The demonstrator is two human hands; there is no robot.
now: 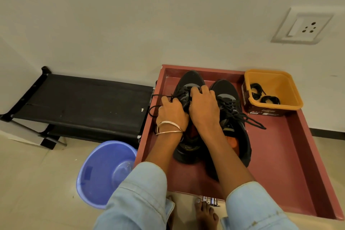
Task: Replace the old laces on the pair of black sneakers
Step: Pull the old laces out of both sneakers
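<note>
Gripping one lace (pixel 169 97), two hands (pixel 172 113); two sneakers (pixel 231 110)

Home interior: tiled floor (pixel 37 183), plain wall with socket (pixel 302 26), black shoe rack (pixel 84 102), plastic tub (pixel 104 173).

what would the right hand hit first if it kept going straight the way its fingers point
The right hand points toward the wall, over the left sneaker. It would likely cross that toe cap, then meet the far rim of the red tray; depth is uncertain.
</note>
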